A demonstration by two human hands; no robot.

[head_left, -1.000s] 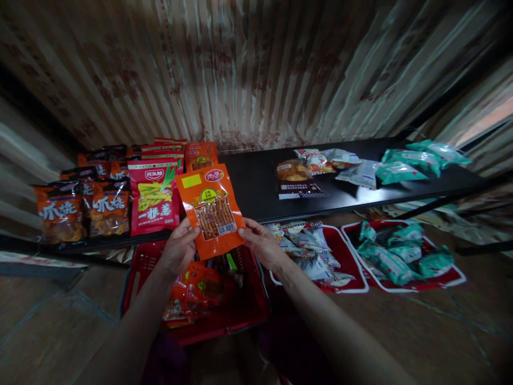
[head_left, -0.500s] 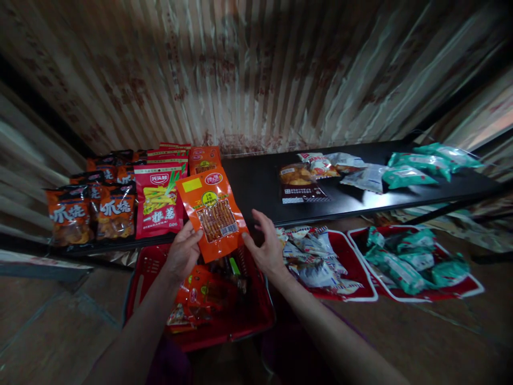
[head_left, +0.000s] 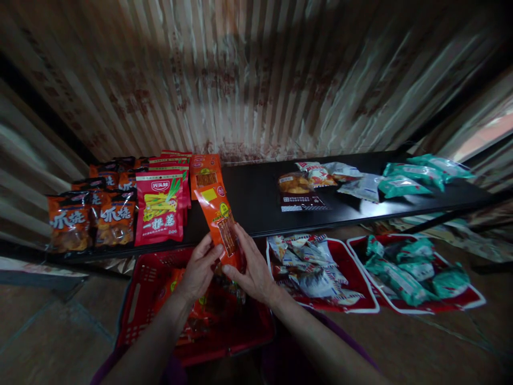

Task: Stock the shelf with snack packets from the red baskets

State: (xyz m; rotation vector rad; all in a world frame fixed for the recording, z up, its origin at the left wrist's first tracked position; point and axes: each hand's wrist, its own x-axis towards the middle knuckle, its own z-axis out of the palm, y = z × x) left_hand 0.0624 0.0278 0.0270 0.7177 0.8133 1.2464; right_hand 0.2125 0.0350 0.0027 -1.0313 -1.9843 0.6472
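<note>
An orange snack packet (head_left: 218, 214) with a yellow patch and a window of brown strips is held between my hands, bent lengthwise. My left hand (head_left: 202, 267) grips its lower left edge, thumb on the front. On the lower right side, my right hand (head_left: 252, 267) is closed round it, thumb in front and fingers along the edge. Beneath both hands sits a red basket (head_left: 136, 299) with more orange packets (head_left: 200, 307) inside, partly hidden by my arms. Behind the held packet, similar orange packets (head_left: 206, 171) stand on the black shelf (head_left: 252, 198).
Pink-red packets (head_left: 160, 208) and orange-black packets (head_left: 114, 216) stand at the shelf's left. A brown packet (head_left: 298, 192), white packets (head_left: 360, 184) and green packets (head_left: 412, 176) lie further right. Two red baskets (head_left: 363, 307) below hold white and green packets. A corrugated curtain (head_left: 248, 80) hangs behind.
My right hand has closed on the orange packet, where before it was spread at the packet's right corner. The packet has turned and bent narrower, shifting slightly right and down.
</note>
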